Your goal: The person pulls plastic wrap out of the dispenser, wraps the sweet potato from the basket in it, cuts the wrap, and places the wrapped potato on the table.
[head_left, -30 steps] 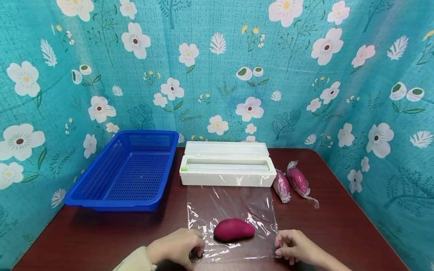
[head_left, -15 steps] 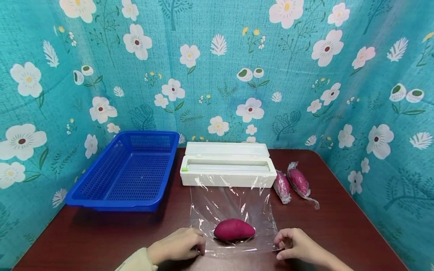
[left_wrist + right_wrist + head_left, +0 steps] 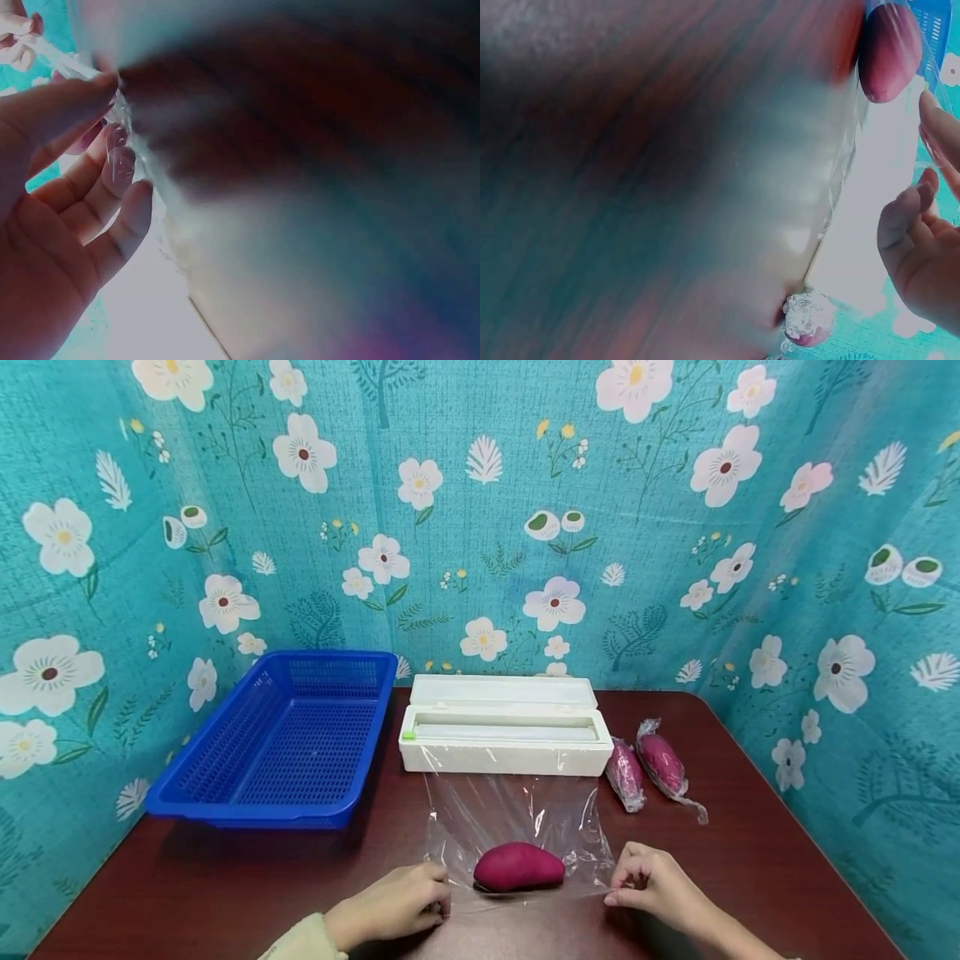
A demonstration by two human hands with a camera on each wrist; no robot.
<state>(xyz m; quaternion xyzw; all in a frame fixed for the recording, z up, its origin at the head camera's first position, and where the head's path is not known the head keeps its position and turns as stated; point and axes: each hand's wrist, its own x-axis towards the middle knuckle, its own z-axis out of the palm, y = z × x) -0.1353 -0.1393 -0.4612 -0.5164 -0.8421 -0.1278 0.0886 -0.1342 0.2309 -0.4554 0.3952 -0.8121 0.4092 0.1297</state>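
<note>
A purple sweet potato (image 3: 518, 867) lies on a sheet of clear plastic wrap (image 3: 495, 806), which runs from a white wrap dispenser box (image 3: 506, 757) with its lid up. My left hand (image 3: 397, 902) pinches the wrap's near left corner; the left wrist view shows film between thumb and fingers of that hand (image 3: 71, 180). At the near right corner, my right hand (image 3: 660, 889) pinches the film between thumb and fingertips. The sweet potato (image 3: 890, 52) appears beyond my right hand (image 3: 930, 225) in the right wrist view. The near edge of the film stands just in front of the sweet potato.
A blue plastic basket (image 3: 352, 760) stands at the left. Beside the box on the right lie two sweet potatoes in wrap, one nearer the box (image 3: 624, 772) and one farther right (image 3: 662, 760). A floral curtain (image 3: 480, 527) surrounds the dark wooden table (image 3: 750, 843).
The near edge of the wrap has come up and away from me, close to the sweet potato. My right hand has risen slightly with its corner; the left has shifted only a little.
</note>
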